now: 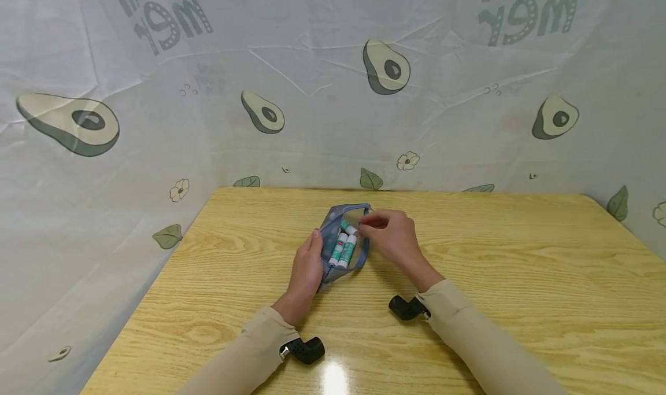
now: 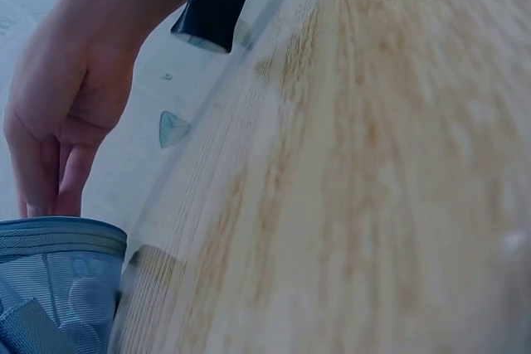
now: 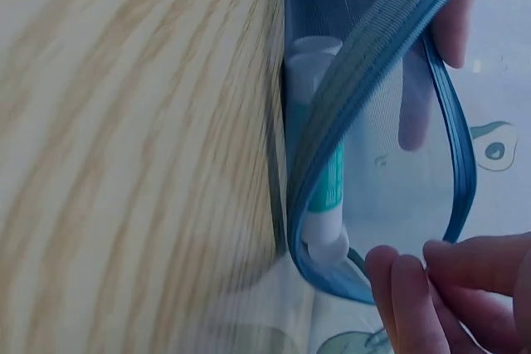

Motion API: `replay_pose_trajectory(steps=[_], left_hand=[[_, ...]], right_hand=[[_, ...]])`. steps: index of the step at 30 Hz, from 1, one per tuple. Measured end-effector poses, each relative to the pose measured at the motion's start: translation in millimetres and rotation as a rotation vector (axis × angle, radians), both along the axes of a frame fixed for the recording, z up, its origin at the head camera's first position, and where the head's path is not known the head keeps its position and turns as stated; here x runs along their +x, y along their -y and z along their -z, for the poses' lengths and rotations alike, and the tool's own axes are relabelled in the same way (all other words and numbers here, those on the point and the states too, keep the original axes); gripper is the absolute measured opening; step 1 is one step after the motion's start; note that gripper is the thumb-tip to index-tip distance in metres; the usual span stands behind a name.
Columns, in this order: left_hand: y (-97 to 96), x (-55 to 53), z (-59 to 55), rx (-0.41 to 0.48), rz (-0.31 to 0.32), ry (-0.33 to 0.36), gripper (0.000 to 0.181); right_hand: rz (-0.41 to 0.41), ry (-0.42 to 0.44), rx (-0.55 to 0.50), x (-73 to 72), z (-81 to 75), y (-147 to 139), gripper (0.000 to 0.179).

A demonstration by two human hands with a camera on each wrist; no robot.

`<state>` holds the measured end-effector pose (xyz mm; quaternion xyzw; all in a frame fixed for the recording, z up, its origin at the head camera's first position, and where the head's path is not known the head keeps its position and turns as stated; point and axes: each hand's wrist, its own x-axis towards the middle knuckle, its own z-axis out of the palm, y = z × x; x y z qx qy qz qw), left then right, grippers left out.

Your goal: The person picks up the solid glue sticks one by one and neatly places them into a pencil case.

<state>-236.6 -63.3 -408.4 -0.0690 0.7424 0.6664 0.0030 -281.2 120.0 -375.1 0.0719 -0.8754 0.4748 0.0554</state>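
A blue mesh zip pouch [image 1: 332, 274] is tilted above the table with its mouth open. Inside lie glue sticks [image 1: 347, 251] with white caps and green labels; three show in the head view. My left hand [image 1: 307, 265] grips the pouch's left side, thumb at the rim and fingers behind the mesh. My right hand [image 1: 392, 236] pinches the far right end of the zip edge, its fingertips close together at the rim in the right wrist view. From the left wrist view, the right hand [image 2: 70, 113] reaches down to the zip rim.
The wood-grain table [image 1: 494, 291] spreads out on every side of the pouch. A pale cloth [image 1: 312, 48] printed with avocados hangs behind and to the left. Black wrist devices [image 1: 307, 350] stick out from both beige sleeves [image 1: 484, 337].
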Motion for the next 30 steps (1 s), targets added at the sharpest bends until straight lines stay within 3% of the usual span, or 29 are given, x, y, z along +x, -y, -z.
replay_pose_trajectory(steps=[8, 15, 24, 27, 30], left_hand=[[-2.5, 0.9, 0.6, -0.035, 0.012, -0.014, 0.057], [-7.2, -1.9, 0.1, -0.244, 0.079, -0.112, 0.042], [-5.6, 2.0, 1.0, -0.518, 0.229, -0.133, 0.059], [-5.0, 2.5, 0.0, -0.545, 0.256, -0.125, 0.063], [-6.3, 2.8, -0.8, -0.523, 0.243, -0.104, 0.063]], right_hand=[[-0.037, -0.011, 0.035, 5.2, -2.4, -23, 0.018], [-0.058, 0.030, 0.038, 16.4, -3.8, -48, 0.021], [-0.045, 0.042, 0.141, 26.8, -8.1, -77, 0.028], [-0.046, 0.046, 0.146, 27.9, -6.5, -82, 0.028], [-0.053, 0.048, 0.156, 28.2, -4.4, -86, 0.032]])
